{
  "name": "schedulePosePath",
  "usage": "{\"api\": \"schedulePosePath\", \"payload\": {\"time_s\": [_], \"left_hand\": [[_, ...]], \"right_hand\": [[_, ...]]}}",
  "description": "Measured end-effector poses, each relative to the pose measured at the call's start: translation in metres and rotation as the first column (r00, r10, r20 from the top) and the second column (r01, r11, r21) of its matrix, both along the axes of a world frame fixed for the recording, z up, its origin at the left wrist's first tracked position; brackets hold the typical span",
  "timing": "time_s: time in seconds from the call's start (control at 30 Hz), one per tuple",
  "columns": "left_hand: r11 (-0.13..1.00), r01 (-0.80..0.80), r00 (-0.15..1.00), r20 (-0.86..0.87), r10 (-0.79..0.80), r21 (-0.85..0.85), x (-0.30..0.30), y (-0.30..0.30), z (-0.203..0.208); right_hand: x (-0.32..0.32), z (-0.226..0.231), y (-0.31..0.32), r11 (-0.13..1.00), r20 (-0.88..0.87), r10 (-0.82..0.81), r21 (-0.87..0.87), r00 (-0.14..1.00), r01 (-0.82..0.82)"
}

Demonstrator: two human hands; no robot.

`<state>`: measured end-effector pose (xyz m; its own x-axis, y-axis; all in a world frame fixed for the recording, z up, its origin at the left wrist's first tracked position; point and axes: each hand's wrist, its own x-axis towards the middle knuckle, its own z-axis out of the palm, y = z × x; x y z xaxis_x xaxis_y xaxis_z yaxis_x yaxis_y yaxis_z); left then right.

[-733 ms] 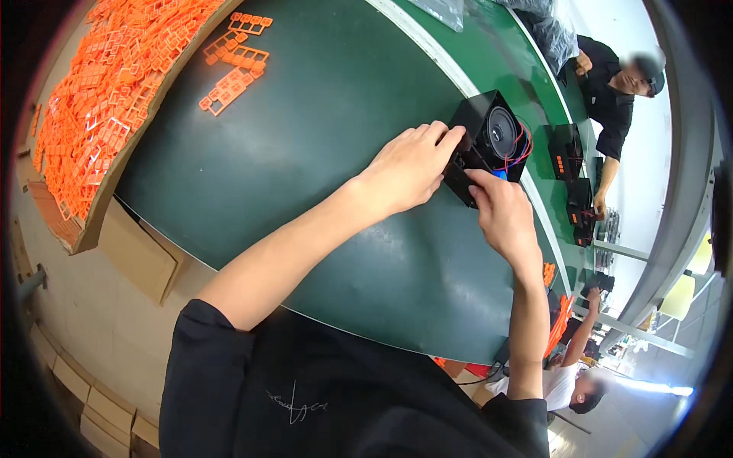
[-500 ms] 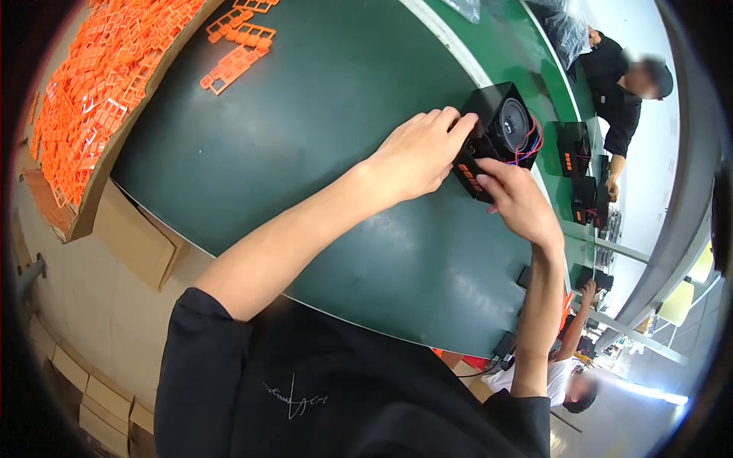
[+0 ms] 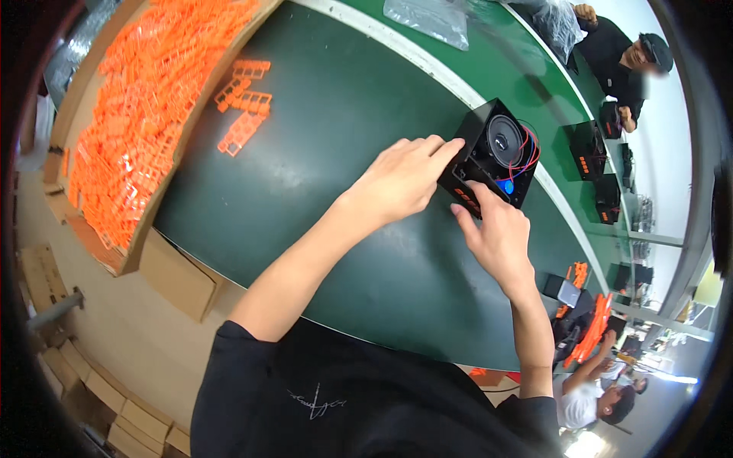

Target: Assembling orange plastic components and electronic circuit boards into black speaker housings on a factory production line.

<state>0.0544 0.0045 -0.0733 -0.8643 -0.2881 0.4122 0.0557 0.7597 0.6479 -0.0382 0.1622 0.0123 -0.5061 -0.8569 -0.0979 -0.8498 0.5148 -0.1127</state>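
While gripped by two hands, left [image 3: 401,179] and right [image 3: 492,233]: one black speaker box [image 3: 492,156].

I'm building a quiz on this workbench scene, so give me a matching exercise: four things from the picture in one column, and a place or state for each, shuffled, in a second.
Things:
1. black speaker box
2. loose orange plastic frames
3. clear plastic bag
4. heap of orange parts

Places or states:
A. piled in the cardboard tray at the left
B. lying on the green belt at the top
C. held between left hand and right hand
D. lying on the dark green table beside the tray

Pairs: 1-C, 2-D, 3-B, 4-A
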Motion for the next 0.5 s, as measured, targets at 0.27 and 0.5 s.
{"api": "schedulePosePath", "payload": {"time_s": [0.27, 0.5], "left_hand": [[0.622, -0.228, 0.964, 0.263, 0.037, 0.749, 0.029, -0.027, 0.048], [0.813, -0.285, 0.831, 0.554, -0.055, 0.508, 0.096, -0.068, 0.093]], "right_hand": [[0.008, -0.018, 0.022, 0.971, -0.159, 0.026, -0.230, 0.987, -0.063], [0.012, -0.025, 0.029, 0.953, -0.129, 0.007, -0.298, 0.992, -0.046]]}}
